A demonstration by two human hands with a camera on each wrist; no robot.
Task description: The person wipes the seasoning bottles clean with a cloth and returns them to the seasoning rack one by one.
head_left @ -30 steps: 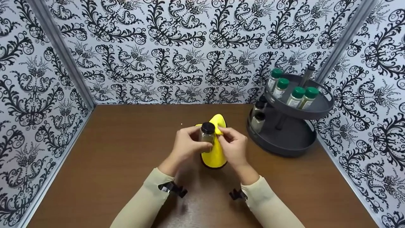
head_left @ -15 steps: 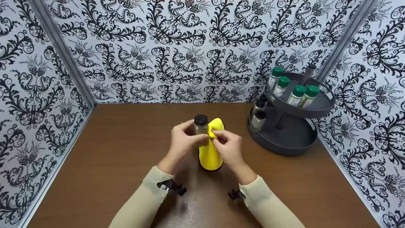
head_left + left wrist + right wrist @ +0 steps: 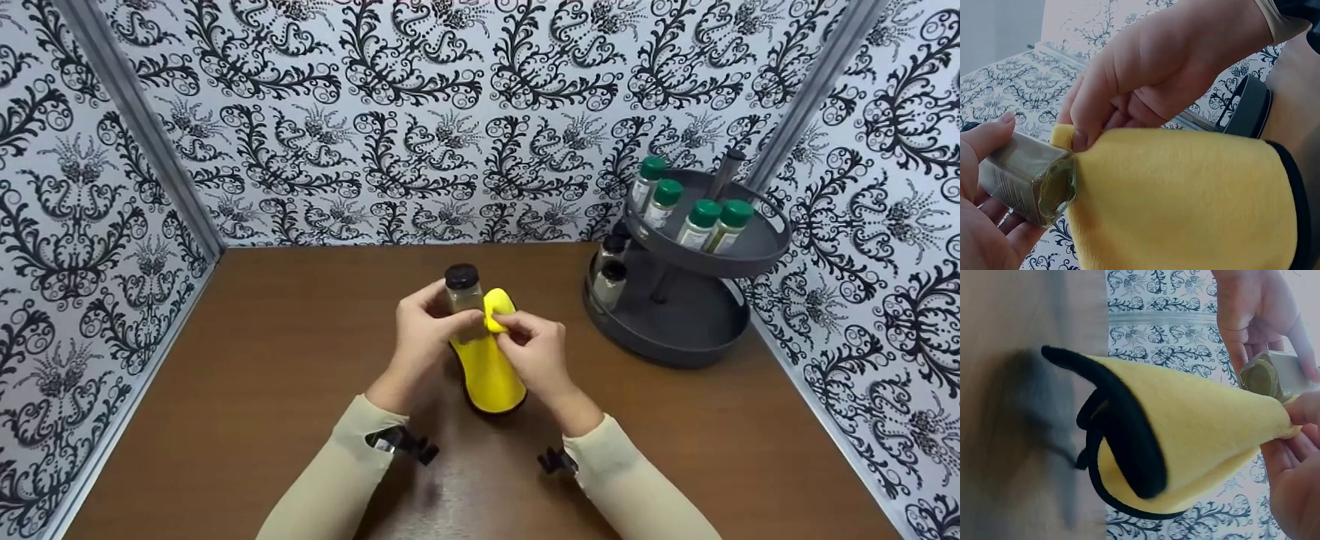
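Held in my left hand (image 3: 420, 334) is a square glass spice jar (image 3: 464, 294) with a black lid, gripped between thumb and fingers above the table. In the left wrist view the base of the jar (image 3: 1030, 177) faces the cloth. My right hand (image 3: 538, 346) pinches a yellow cloth (image 3: 493, 381) with black edging, close beside the jar. A bunched bit of it sits at the thumb and fingertips, while the rest hangs down. The right wrist view shows the cloth (image 3: 1196, 408) draped in folds, with its dark trim at the lower end.
On the right stands a grey two-tier turntable (image 3: 694, 330). Several green-capped jars (image 3: 699, 225) occupy its upper tier, and black-capped jars (image 3: 610, 285) its lower one. Patterned walls (image 3: 420, 135) enclose the brown table (image 3: 247, 390) at the back and sides.
Both hands have shifted a little left with the jar and cloth. The jar is slightly higher in the head view, and the cloth's hanging end has come a bit nearer.
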